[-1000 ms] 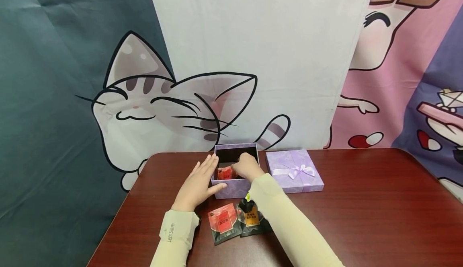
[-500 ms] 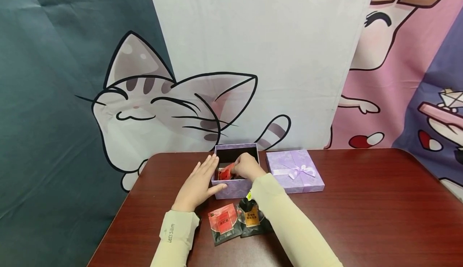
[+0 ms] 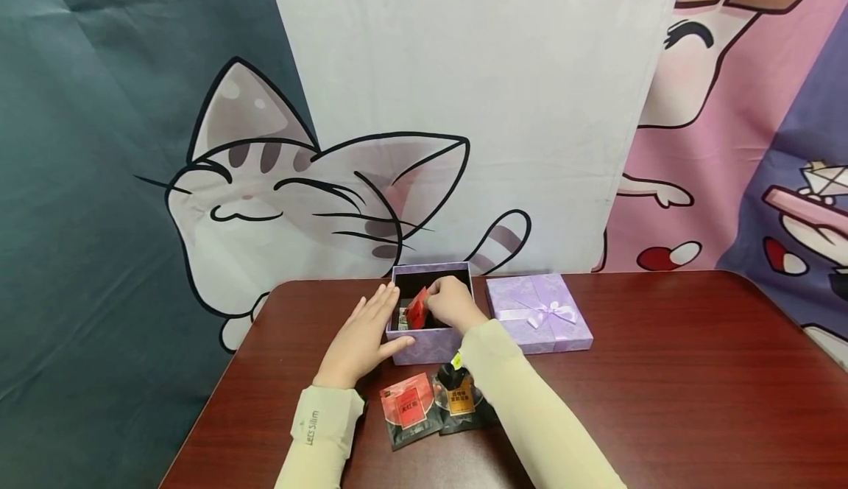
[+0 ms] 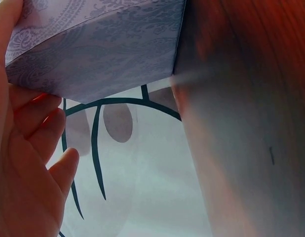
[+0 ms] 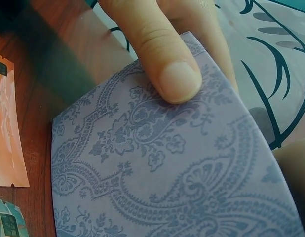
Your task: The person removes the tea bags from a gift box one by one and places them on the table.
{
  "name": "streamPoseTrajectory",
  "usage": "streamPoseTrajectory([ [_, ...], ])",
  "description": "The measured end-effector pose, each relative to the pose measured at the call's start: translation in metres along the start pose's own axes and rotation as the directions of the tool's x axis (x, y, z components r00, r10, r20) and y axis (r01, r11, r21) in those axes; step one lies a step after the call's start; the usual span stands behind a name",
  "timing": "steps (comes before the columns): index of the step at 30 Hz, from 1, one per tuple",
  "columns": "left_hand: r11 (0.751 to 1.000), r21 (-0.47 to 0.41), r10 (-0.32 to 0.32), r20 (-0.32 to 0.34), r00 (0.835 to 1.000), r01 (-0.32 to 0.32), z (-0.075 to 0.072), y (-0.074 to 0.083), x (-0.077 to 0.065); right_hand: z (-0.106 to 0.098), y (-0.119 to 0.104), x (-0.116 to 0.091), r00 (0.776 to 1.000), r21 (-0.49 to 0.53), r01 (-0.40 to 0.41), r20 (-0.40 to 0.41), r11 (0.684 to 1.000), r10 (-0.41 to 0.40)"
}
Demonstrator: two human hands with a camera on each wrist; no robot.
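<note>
Inside an open purple patterned gift box, my right hand pinches a red sachet, now tilted up on edge. Its fingertips are partly hidden behind the knuckles. My left hand rests against the box's left side with its fingers straight, the thumb lying on the front wall. The right wrist view shows that thumb flat on the patterned wall. In the left wrist view, the left hand lies along the box's side. A pale printed piece shows beside the red sachet in the box.
The purple box lid with a ribbon bow lies right of the box. In front of the box, a red-and-black tea sachet overlaps a black sachet with an orange label, partly under the right sleeve. A cartoon cloth hangs behind the brown table.
The right hand has lifted and tilted the red sachet from lying flat to standing on edge, uncovering the pale piece in the box. The left hand has stayed against the box.
</note>
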State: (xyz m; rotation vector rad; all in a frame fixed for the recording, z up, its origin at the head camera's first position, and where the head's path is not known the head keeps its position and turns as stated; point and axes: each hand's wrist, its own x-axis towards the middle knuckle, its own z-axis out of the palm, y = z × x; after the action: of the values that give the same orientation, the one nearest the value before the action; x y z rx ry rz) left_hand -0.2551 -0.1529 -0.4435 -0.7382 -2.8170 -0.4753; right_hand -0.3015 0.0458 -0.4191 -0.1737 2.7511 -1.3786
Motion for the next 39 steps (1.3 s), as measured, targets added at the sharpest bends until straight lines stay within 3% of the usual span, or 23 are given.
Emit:
streamPoseTrajectory([
  [17, 1.0, 0.0, 0.007, -0.009, 1.0, -0.007, 0.0, -0.002, -0.001, 0.002, -0.005, -0.007, 0.985, 0.002, 0.067, -0.157, 0.998, -0.066],
  [23, 1.0, -0.011, 0.004, -0.018, 1.0, -0.005, 0.003, -0.002, -0.003, 0.005, -0.003, -0.013, 0.954, 0.007, 0.164, -0.256, 0.986, -0.156],
  [31, 1.0, -0.023, -0.004, -0.014, 1.0, 0.004, 0.002, -0.002, -0.002, -0.01, -0.002, -0.028, 0.879, 0.053, 0.271, -0.422, 0.961, -0.224],
  [39, 1.0, -0.021, -0.01, 0.001, 1.0, 0.01, 0.003, -0.003, 0.002, -0.031, 0.006, -0.053, 0.896, 0.183, 0.256, -0.414, 0.949, -0.162],
])
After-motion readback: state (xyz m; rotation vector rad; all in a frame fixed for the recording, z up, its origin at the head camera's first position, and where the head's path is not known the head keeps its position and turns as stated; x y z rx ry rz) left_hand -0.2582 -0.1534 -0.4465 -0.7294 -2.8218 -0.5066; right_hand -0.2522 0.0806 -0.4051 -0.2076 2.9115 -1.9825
